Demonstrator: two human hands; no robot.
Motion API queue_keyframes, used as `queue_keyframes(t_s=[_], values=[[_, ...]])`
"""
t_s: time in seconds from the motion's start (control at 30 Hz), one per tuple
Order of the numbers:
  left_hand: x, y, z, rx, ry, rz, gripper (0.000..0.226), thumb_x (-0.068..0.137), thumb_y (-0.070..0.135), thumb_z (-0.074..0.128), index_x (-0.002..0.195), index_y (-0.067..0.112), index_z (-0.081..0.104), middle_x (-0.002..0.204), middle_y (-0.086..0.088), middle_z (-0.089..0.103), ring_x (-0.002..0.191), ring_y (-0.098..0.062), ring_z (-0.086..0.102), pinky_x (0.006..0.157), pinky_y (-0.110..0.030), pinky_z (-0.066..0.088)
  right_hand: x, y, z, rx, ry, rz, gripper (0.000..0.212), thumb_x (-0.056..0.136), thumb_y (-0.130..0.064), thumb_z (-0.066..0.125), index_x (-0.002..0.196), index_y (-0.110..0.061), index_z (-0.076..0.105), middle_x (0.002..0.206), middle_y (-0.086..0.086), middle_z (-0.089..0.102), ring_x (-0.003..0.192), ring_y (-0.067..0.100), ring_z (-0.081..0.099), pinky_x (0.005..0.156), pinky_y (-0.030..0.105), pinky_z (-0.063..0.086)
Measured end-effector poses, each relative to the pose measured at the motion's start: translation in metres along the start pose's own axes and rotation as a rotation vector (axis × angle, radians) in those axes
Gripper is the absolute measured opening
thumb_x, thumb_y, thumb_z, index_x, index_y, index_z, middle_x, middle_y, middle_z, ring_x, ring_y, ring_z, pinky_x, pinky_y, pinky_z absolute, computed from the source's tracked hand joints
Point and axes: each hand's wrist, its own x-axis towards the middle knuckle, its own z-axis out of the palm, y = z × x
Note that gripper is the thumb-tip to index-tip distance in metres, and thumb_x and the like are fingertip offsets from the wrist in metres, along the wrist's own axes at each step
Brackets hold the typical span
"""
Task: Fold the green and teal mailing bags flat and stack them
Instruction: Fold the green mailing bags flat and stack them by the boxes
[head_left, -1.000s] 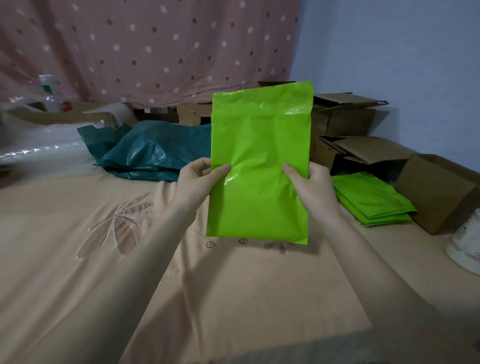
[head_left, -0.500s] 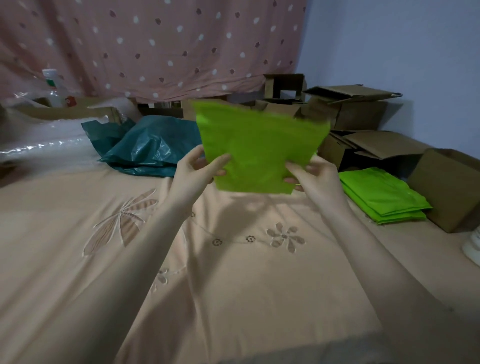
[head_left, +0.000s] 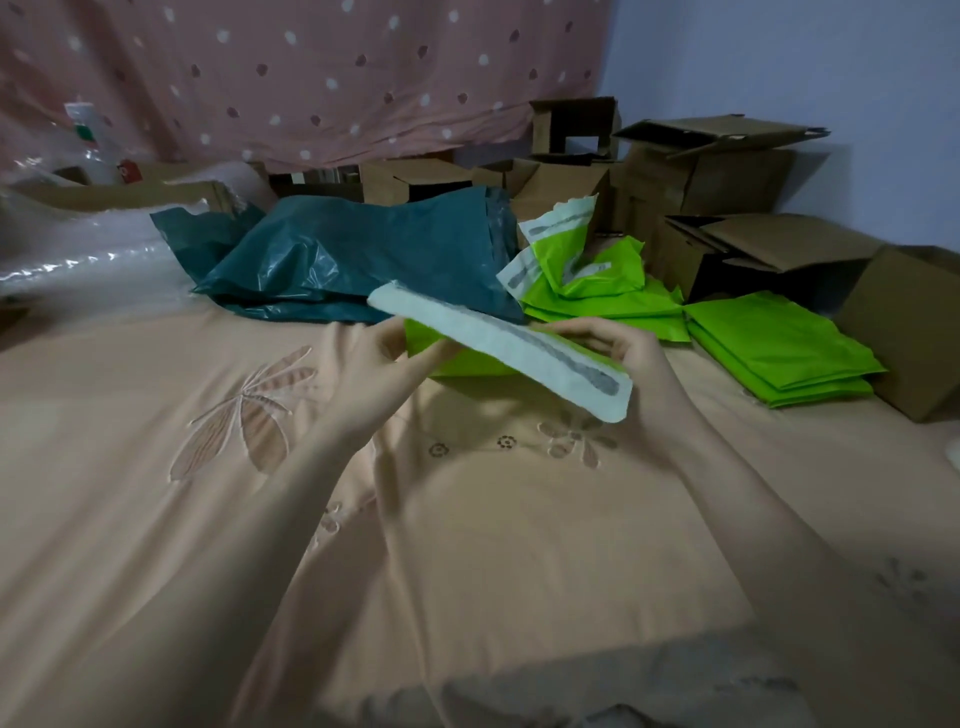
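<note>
Both hands have 1 green bag (head_left: 457, 358) pinched between them above the bed (head_left: 467, 545), the left hand (head_left: 387, 371) closed on its left end and the right hand (head_left: 631, 358) on its right, the pale adhesive flap (head_left: 498, 345) turned up toward the camera; by my reading this fold is only half made. Just right of the grip lies a flat stack of folded green bags (head_left: 779, 348), so part is done. Beyond the grip wait loose green bags (head_left: 587, 280) and a crumpled teal heap (head_left: 353, 254).

Lime-green bags (head_left: 779, 348), teal bags (head_left: 353, 260), peach flower-stitched bedspread (head_left: 467, 545), pink polka-dot curtain (head_left: 311, 73), brown boxes (head_left: 727, 171).
</note>
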Motion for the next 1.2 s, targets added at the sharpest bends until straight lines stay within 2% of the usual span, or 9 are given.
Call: queue_keyframes(t_s=[0.13, 0.27, 0.4, 0.5, 0.63, 0.77, 0.87, 1.07, 1.2], values=[[-0.004, -0.007, -0.005, -0.006, -0.025, -0.034, 0.012, 0.088, 0.015, 0.057, 0.087, 0.009, 0.067, 0.084, -0.004, 0.072, 0.084, -0.02, 0.067, 0.08, -0.037, 0.053, -0.002, 0.007, 0.003, 0.118, -0.032, 0.069, 0.041, 0.075, -0.006, 0.067, 0.115, -0.012, 0.067, 0.123, 0.005, 0.064, 0.109, 0.025, 0.062, 0.086, 0.054, 0.05], [-0.008, -0.01, -0.004, -0.011, -0.084, -0.075, 0.023, 0.097, 0.012, 0.046, 0.09, 0.017, 0.067, 0.078, 0.017, 0.072, 0.081, -0.003, 0.069, 0.072, -0.013, 0.05, -0.002, 0.012, 0.007, 0.099, -0.025, 0.012, 0.035, 0.077, -0.008, 0.068, 0.11, -0.018, 0.069, 0.124, -0.003, 0.064, 0.123, 0.015, 0.054, 0.093, 0.039, 0.051], [-0.01, -0.01, -0.004, -0.016, -0.024, -0.102, 0.04, 0.097, 0.026, 0.044, 0.081, -0.004, 0.065, 0.064, 0.007, 0.065, 0.061, 0.002, 0.057, 0.058, -0.007, 0.041, -0.003, 0.013, 0.009, 0.023, 0.001, 0.029, 0.018, 0.088, -0.011, 0.062, 0.104, -0.01, 0.07, 0.097, -0.011, 0.073, 0.093, 0.005, 0.066, 0.079, 0.02, 0.05], [-0.01, -0.016, -0.005, 0.014, 0.018, -0.105, 0.052, 0.096, 0.032, 0.046, 0.078, -0.015, 0.059, 0.071, -0.01, 0.046, 0.062, -0.012, 0.042, 0.051, -0.015, 0.032, -0.004, 0.018, 0.01, -0.009, 0.094, 0.158, 0.046, 0.095, -0.037, 0.05, 0.059, -0.008, 0.05, 0.059, -0.018, 0.064, 0.057, 0.004, 0.059, 0.062, 0.015, 0.039], [-0.011, -0.027, -0.006, 0.074, 0.011, -0.138, 0.067, 0.087, 0.049, 0.053, 0.075, -0.017, 0.057, 0.073, -0.008, 0.045, 0.068, -0.018, 0.04, 0.06, -0.033, 0.029, -0.002, 0.031, 0.016, -0.021, 0.122, 0.295, 0.043, 0.095, -0.039, 0.05, 0.066, -0.007, 0.053, 0.06, 0.008, 0.051, 0.062, 0.02, 0.051, 0.066, 0.036, 0.043], [-0.011, -0.039, -0.004, 0.127, 0.003, -0.143, 0.016, 0.093, 0.021, 0.057, 0.087, 0.01, 0.067, 0.075, 0.004, 0.063, 0.066, -0.003, 0.055, 0.064, -0.028, 0.043, -0.002, 0.042, 0.018, -0.058, 0.101, 0.331, 0.026, 0.093, -0.02, 0.055, 0.067, -0.017, 0.06, 0.045, -0.011, 0.059, 0.041, 0.0, 0.053, 0.044, 0.019, 0.043], [-0.01, -0.046, -0.006, 0.194, 0.019, -0.165, 0.018, 0.089, 0.013, 0.059, 0.102, 0.026, 0.063, 0.084, 0.014, 0.064, 0.07, 0.004, 0.058, 0.074, -0.032, 0.049, -0.005, 0.043, 0.019, -0.119, 0.121, 0.361, 0.026, 0.089, -0.005, 0.054, 0.07, -0.021, 0.06, 0.045, -0.013, 0.057, 0.035, -0.003, 0.049, 0.033, 0.01, 0.032], [-0.006, -0.045, -0.005, 0.471, 0.076, -0.242, 0.027, 0.089, 0.037, 0.059, 0.09, 0.011, 0.067, 0.077, -0.002, 0.06, 0.074, -0.02, 0.054, 0.06, -0.014, 0.038, -0.004, 0.045, 0.02, -0.28, 0.22, 0.412, 0.02, 0.072, -0.045, 0.061, 0.073, -0.026, 0.065, 0.069, -0.003, 0.065, 0.061, 0.026, 0.062, 0.049, 0.033, 0.05], [-0.005, -0.047, -0.001, 0.486, 0.049, -0.287, 0.033, 0.091, 0.039, 0.055, 0.093, 0.009, 0.068, 0.087, -0.008, 0.064, 0.084, -0.023, 0.056, 0.072, -0.032, 0.04, 0.0, 0.043, 0.02, -0.304, 0.207, 0.438, 0.032, 0.081, -0.041, 0.062, 0.076, -0.01, 0.062, 0.06, 0.001, 0.053, 0.061, 0.028, 0.055, 0.056, 0.042, 0.047]])
